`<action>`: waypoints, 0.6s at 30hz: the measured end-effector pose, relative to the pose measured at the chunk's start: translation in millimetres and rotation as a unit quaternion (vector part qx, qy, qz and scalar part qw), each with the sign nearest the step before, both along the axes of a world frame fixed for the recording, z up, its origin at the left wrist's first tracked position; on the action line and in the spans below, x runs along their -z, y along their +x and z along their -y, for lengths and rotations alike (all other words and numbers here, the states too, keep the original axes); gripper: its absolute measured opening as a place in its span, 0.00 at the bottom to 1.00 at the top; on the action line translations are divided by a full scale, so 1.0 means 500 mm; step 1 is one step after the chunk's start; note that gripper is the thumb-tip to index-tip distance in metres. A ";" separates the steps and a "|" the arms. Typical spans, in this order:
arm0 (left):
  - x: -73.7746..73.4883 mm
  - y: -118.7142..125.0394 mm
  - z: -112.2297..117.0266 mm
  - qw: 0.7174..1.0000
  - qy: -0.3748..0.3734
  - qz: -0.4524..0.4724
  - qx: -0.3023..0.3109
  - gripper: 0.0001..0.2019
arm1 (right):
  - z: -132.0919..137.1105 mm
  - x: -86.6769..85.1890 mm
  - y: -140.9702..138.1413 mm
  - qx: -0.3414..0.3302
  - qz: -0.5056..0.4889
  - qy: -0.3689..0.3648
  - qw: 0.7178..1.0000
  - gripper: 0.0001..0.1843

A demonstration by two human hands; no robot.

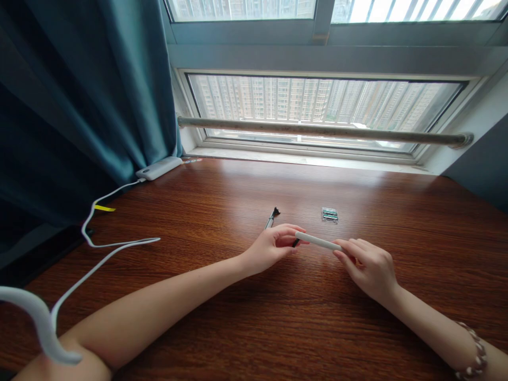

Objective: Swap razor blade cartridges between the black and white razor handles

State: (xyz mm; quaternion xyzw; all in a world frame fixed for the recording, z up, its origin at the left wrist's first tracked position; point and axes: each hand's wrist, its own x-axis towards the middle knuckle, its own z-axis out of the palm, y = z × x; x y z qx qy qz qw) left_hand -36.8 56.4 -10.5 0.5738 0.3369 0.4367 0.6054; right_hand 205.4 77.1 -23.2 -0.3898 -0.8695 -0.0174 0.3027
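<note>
- Centre frame: the right hand (367, 264) pinched a white rod's (318, 241) right end; the left hand (270, 247) curled at the other, exact grip unclear.
- Beyond it jutted a separate dark-headed stick (271, 218).
- Right of centre, a packet (329, 214) lay untouched.

Curtain (135, 79): teal, far left.
Window (230, 100): I see tower blocks (345, 98), pale rail (317, 129) across.
White box (161, 168): beside curtain, cable (138, 242) attached.
Yellow strip (105, 208): by cable.
</note>
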 end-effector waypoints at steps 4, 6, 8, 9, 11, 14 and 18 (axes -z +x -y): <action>-0.005 0.000 0.003 1.000 -0.017 -0.023 -0.008 0.14 | 0.000 0.002 0.003 -0.016 -0.002 -0.002 1.000 0.10; -0.007 0.001 0.006 0.999 -0.039 -0.018 -0.002 0.13 | 0.000 0.003 0.003 -0.019 -0.002 -0.005 1.000 0.10; -0.008 0.002 0.009 0.999 -0.047 -0.010 -0.005 0.12 | 0.000 0.003 0.003 -0.023 -0.002 -0.008 1.000 0.11; -0.008 0.002 0.010 0.999 -0.044 -0.006 -0.007 0.11 | 0.000 0.002 0.003 -0.027 -0.004 -0.009 1.000 0.11; -0.008 0.002 0.011 0.999 -0.036 -0.002 -0.009 0.11 | 0.000 0.002 0.002 -0.029 -0.008 -0.016 0.999 0.11; -0.006 0.002 0.010 0.999 -0.037 -0.002 -0.014 0.11 | -0.002 0.004 0.002 -0.008 -0.031 -0.035 0.999 0.11; -0.007 0.004 0.009 0.999 -0.043 0.002 -0.031 0.14 | -0.005 0.005 0.005 0.009 -0.071 -0.066 0.995 0.13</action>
